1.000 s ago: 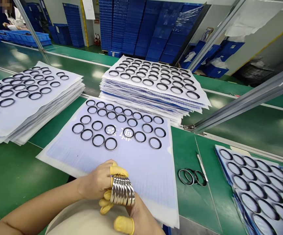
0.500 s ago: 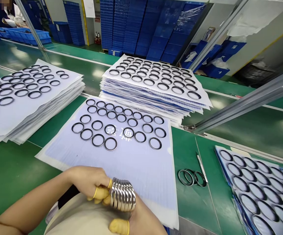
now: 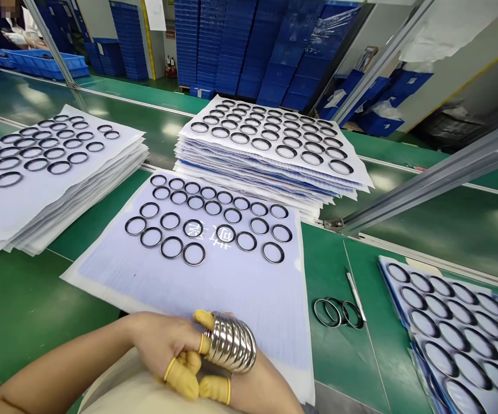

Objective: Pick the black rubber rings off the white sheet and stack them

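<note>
My right hand [image 3: 242,384], partly hidden behind a row of shiny metal rings [image 3: 232,343], holds the rings close to my body at the sheet's near edge. Yellow finger cots cover fingertips of both hands. My left hand [image 3: 163,345] is bent inward, its fingers closed at the left end of that row and touching it; some fingertips are hidden. Beyond the hands lies a white-and-lilac sheet [image 3: 145,282], with several dark-rimmed rings [image 3: 194,253] laid flat in uneven rows on its far half.
Stacked sheets with rings stand at the left [image 3: 59,195] and at the back [image 3: 249,167]. On the right are loose rings [image 3: 326,313], a white pen-like tool [image 3: 355,296] and another ring-covered sheet [image 3: 443,293]. A metal post [image 3: 439,178] slants across the right side.
The row of metal rings has moved slightly right and tilted in my hands. My left hand has shifted right and down, its fingers changing position at the row's end. The laid-out rings stay put.
</note>
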{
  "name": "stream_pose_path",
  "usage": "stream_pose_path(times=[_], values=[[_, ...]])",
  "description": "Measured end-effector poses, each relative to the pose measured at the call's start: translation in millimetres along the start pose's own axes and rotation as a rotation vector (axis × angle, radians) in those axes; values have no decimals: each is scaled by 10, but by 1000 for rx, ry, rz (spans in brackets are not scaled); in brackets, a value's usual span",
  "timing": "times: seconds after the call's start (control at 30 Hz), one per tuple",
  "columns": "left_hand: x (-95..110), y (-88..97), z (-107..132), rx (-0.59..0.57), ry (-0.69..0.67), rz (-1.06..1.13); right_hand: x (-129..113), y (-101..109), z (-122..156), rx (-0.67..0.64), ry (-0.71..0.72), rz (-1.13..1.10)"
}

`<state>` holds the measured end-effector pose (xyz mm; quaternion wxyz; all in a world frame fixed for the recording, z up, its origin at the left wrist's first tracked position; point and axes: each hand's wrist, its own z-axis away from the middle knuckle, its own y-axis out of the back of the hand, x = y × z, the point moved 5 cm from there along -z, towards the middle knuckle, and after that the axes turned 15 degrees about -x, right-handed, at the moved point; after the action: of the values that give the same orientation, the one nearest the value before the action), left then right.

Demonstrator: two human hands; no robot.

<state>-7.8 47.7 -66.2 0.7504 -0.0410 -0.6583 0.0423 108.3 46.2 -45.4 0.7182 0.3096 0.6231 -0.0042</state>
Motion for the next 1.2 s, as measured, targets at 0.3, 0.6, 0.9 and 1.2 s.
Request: stream_pose_path(times=[0.3, 0.6, 0.9, 1.2], values=[[83, 56, 0, 211, -39, -259, 187, -81, 143, 167, -35, -342], [268, 112, -37, 334, -206, -120, 61, -66, 63, 189, 49, -279], [286, 163, 51, 528, -195, -62, 117, -57, 50, 355, 54, -383], [178, 211, -17, 642, -109, -247, 317, -29, 99, 588, -47, -821]])
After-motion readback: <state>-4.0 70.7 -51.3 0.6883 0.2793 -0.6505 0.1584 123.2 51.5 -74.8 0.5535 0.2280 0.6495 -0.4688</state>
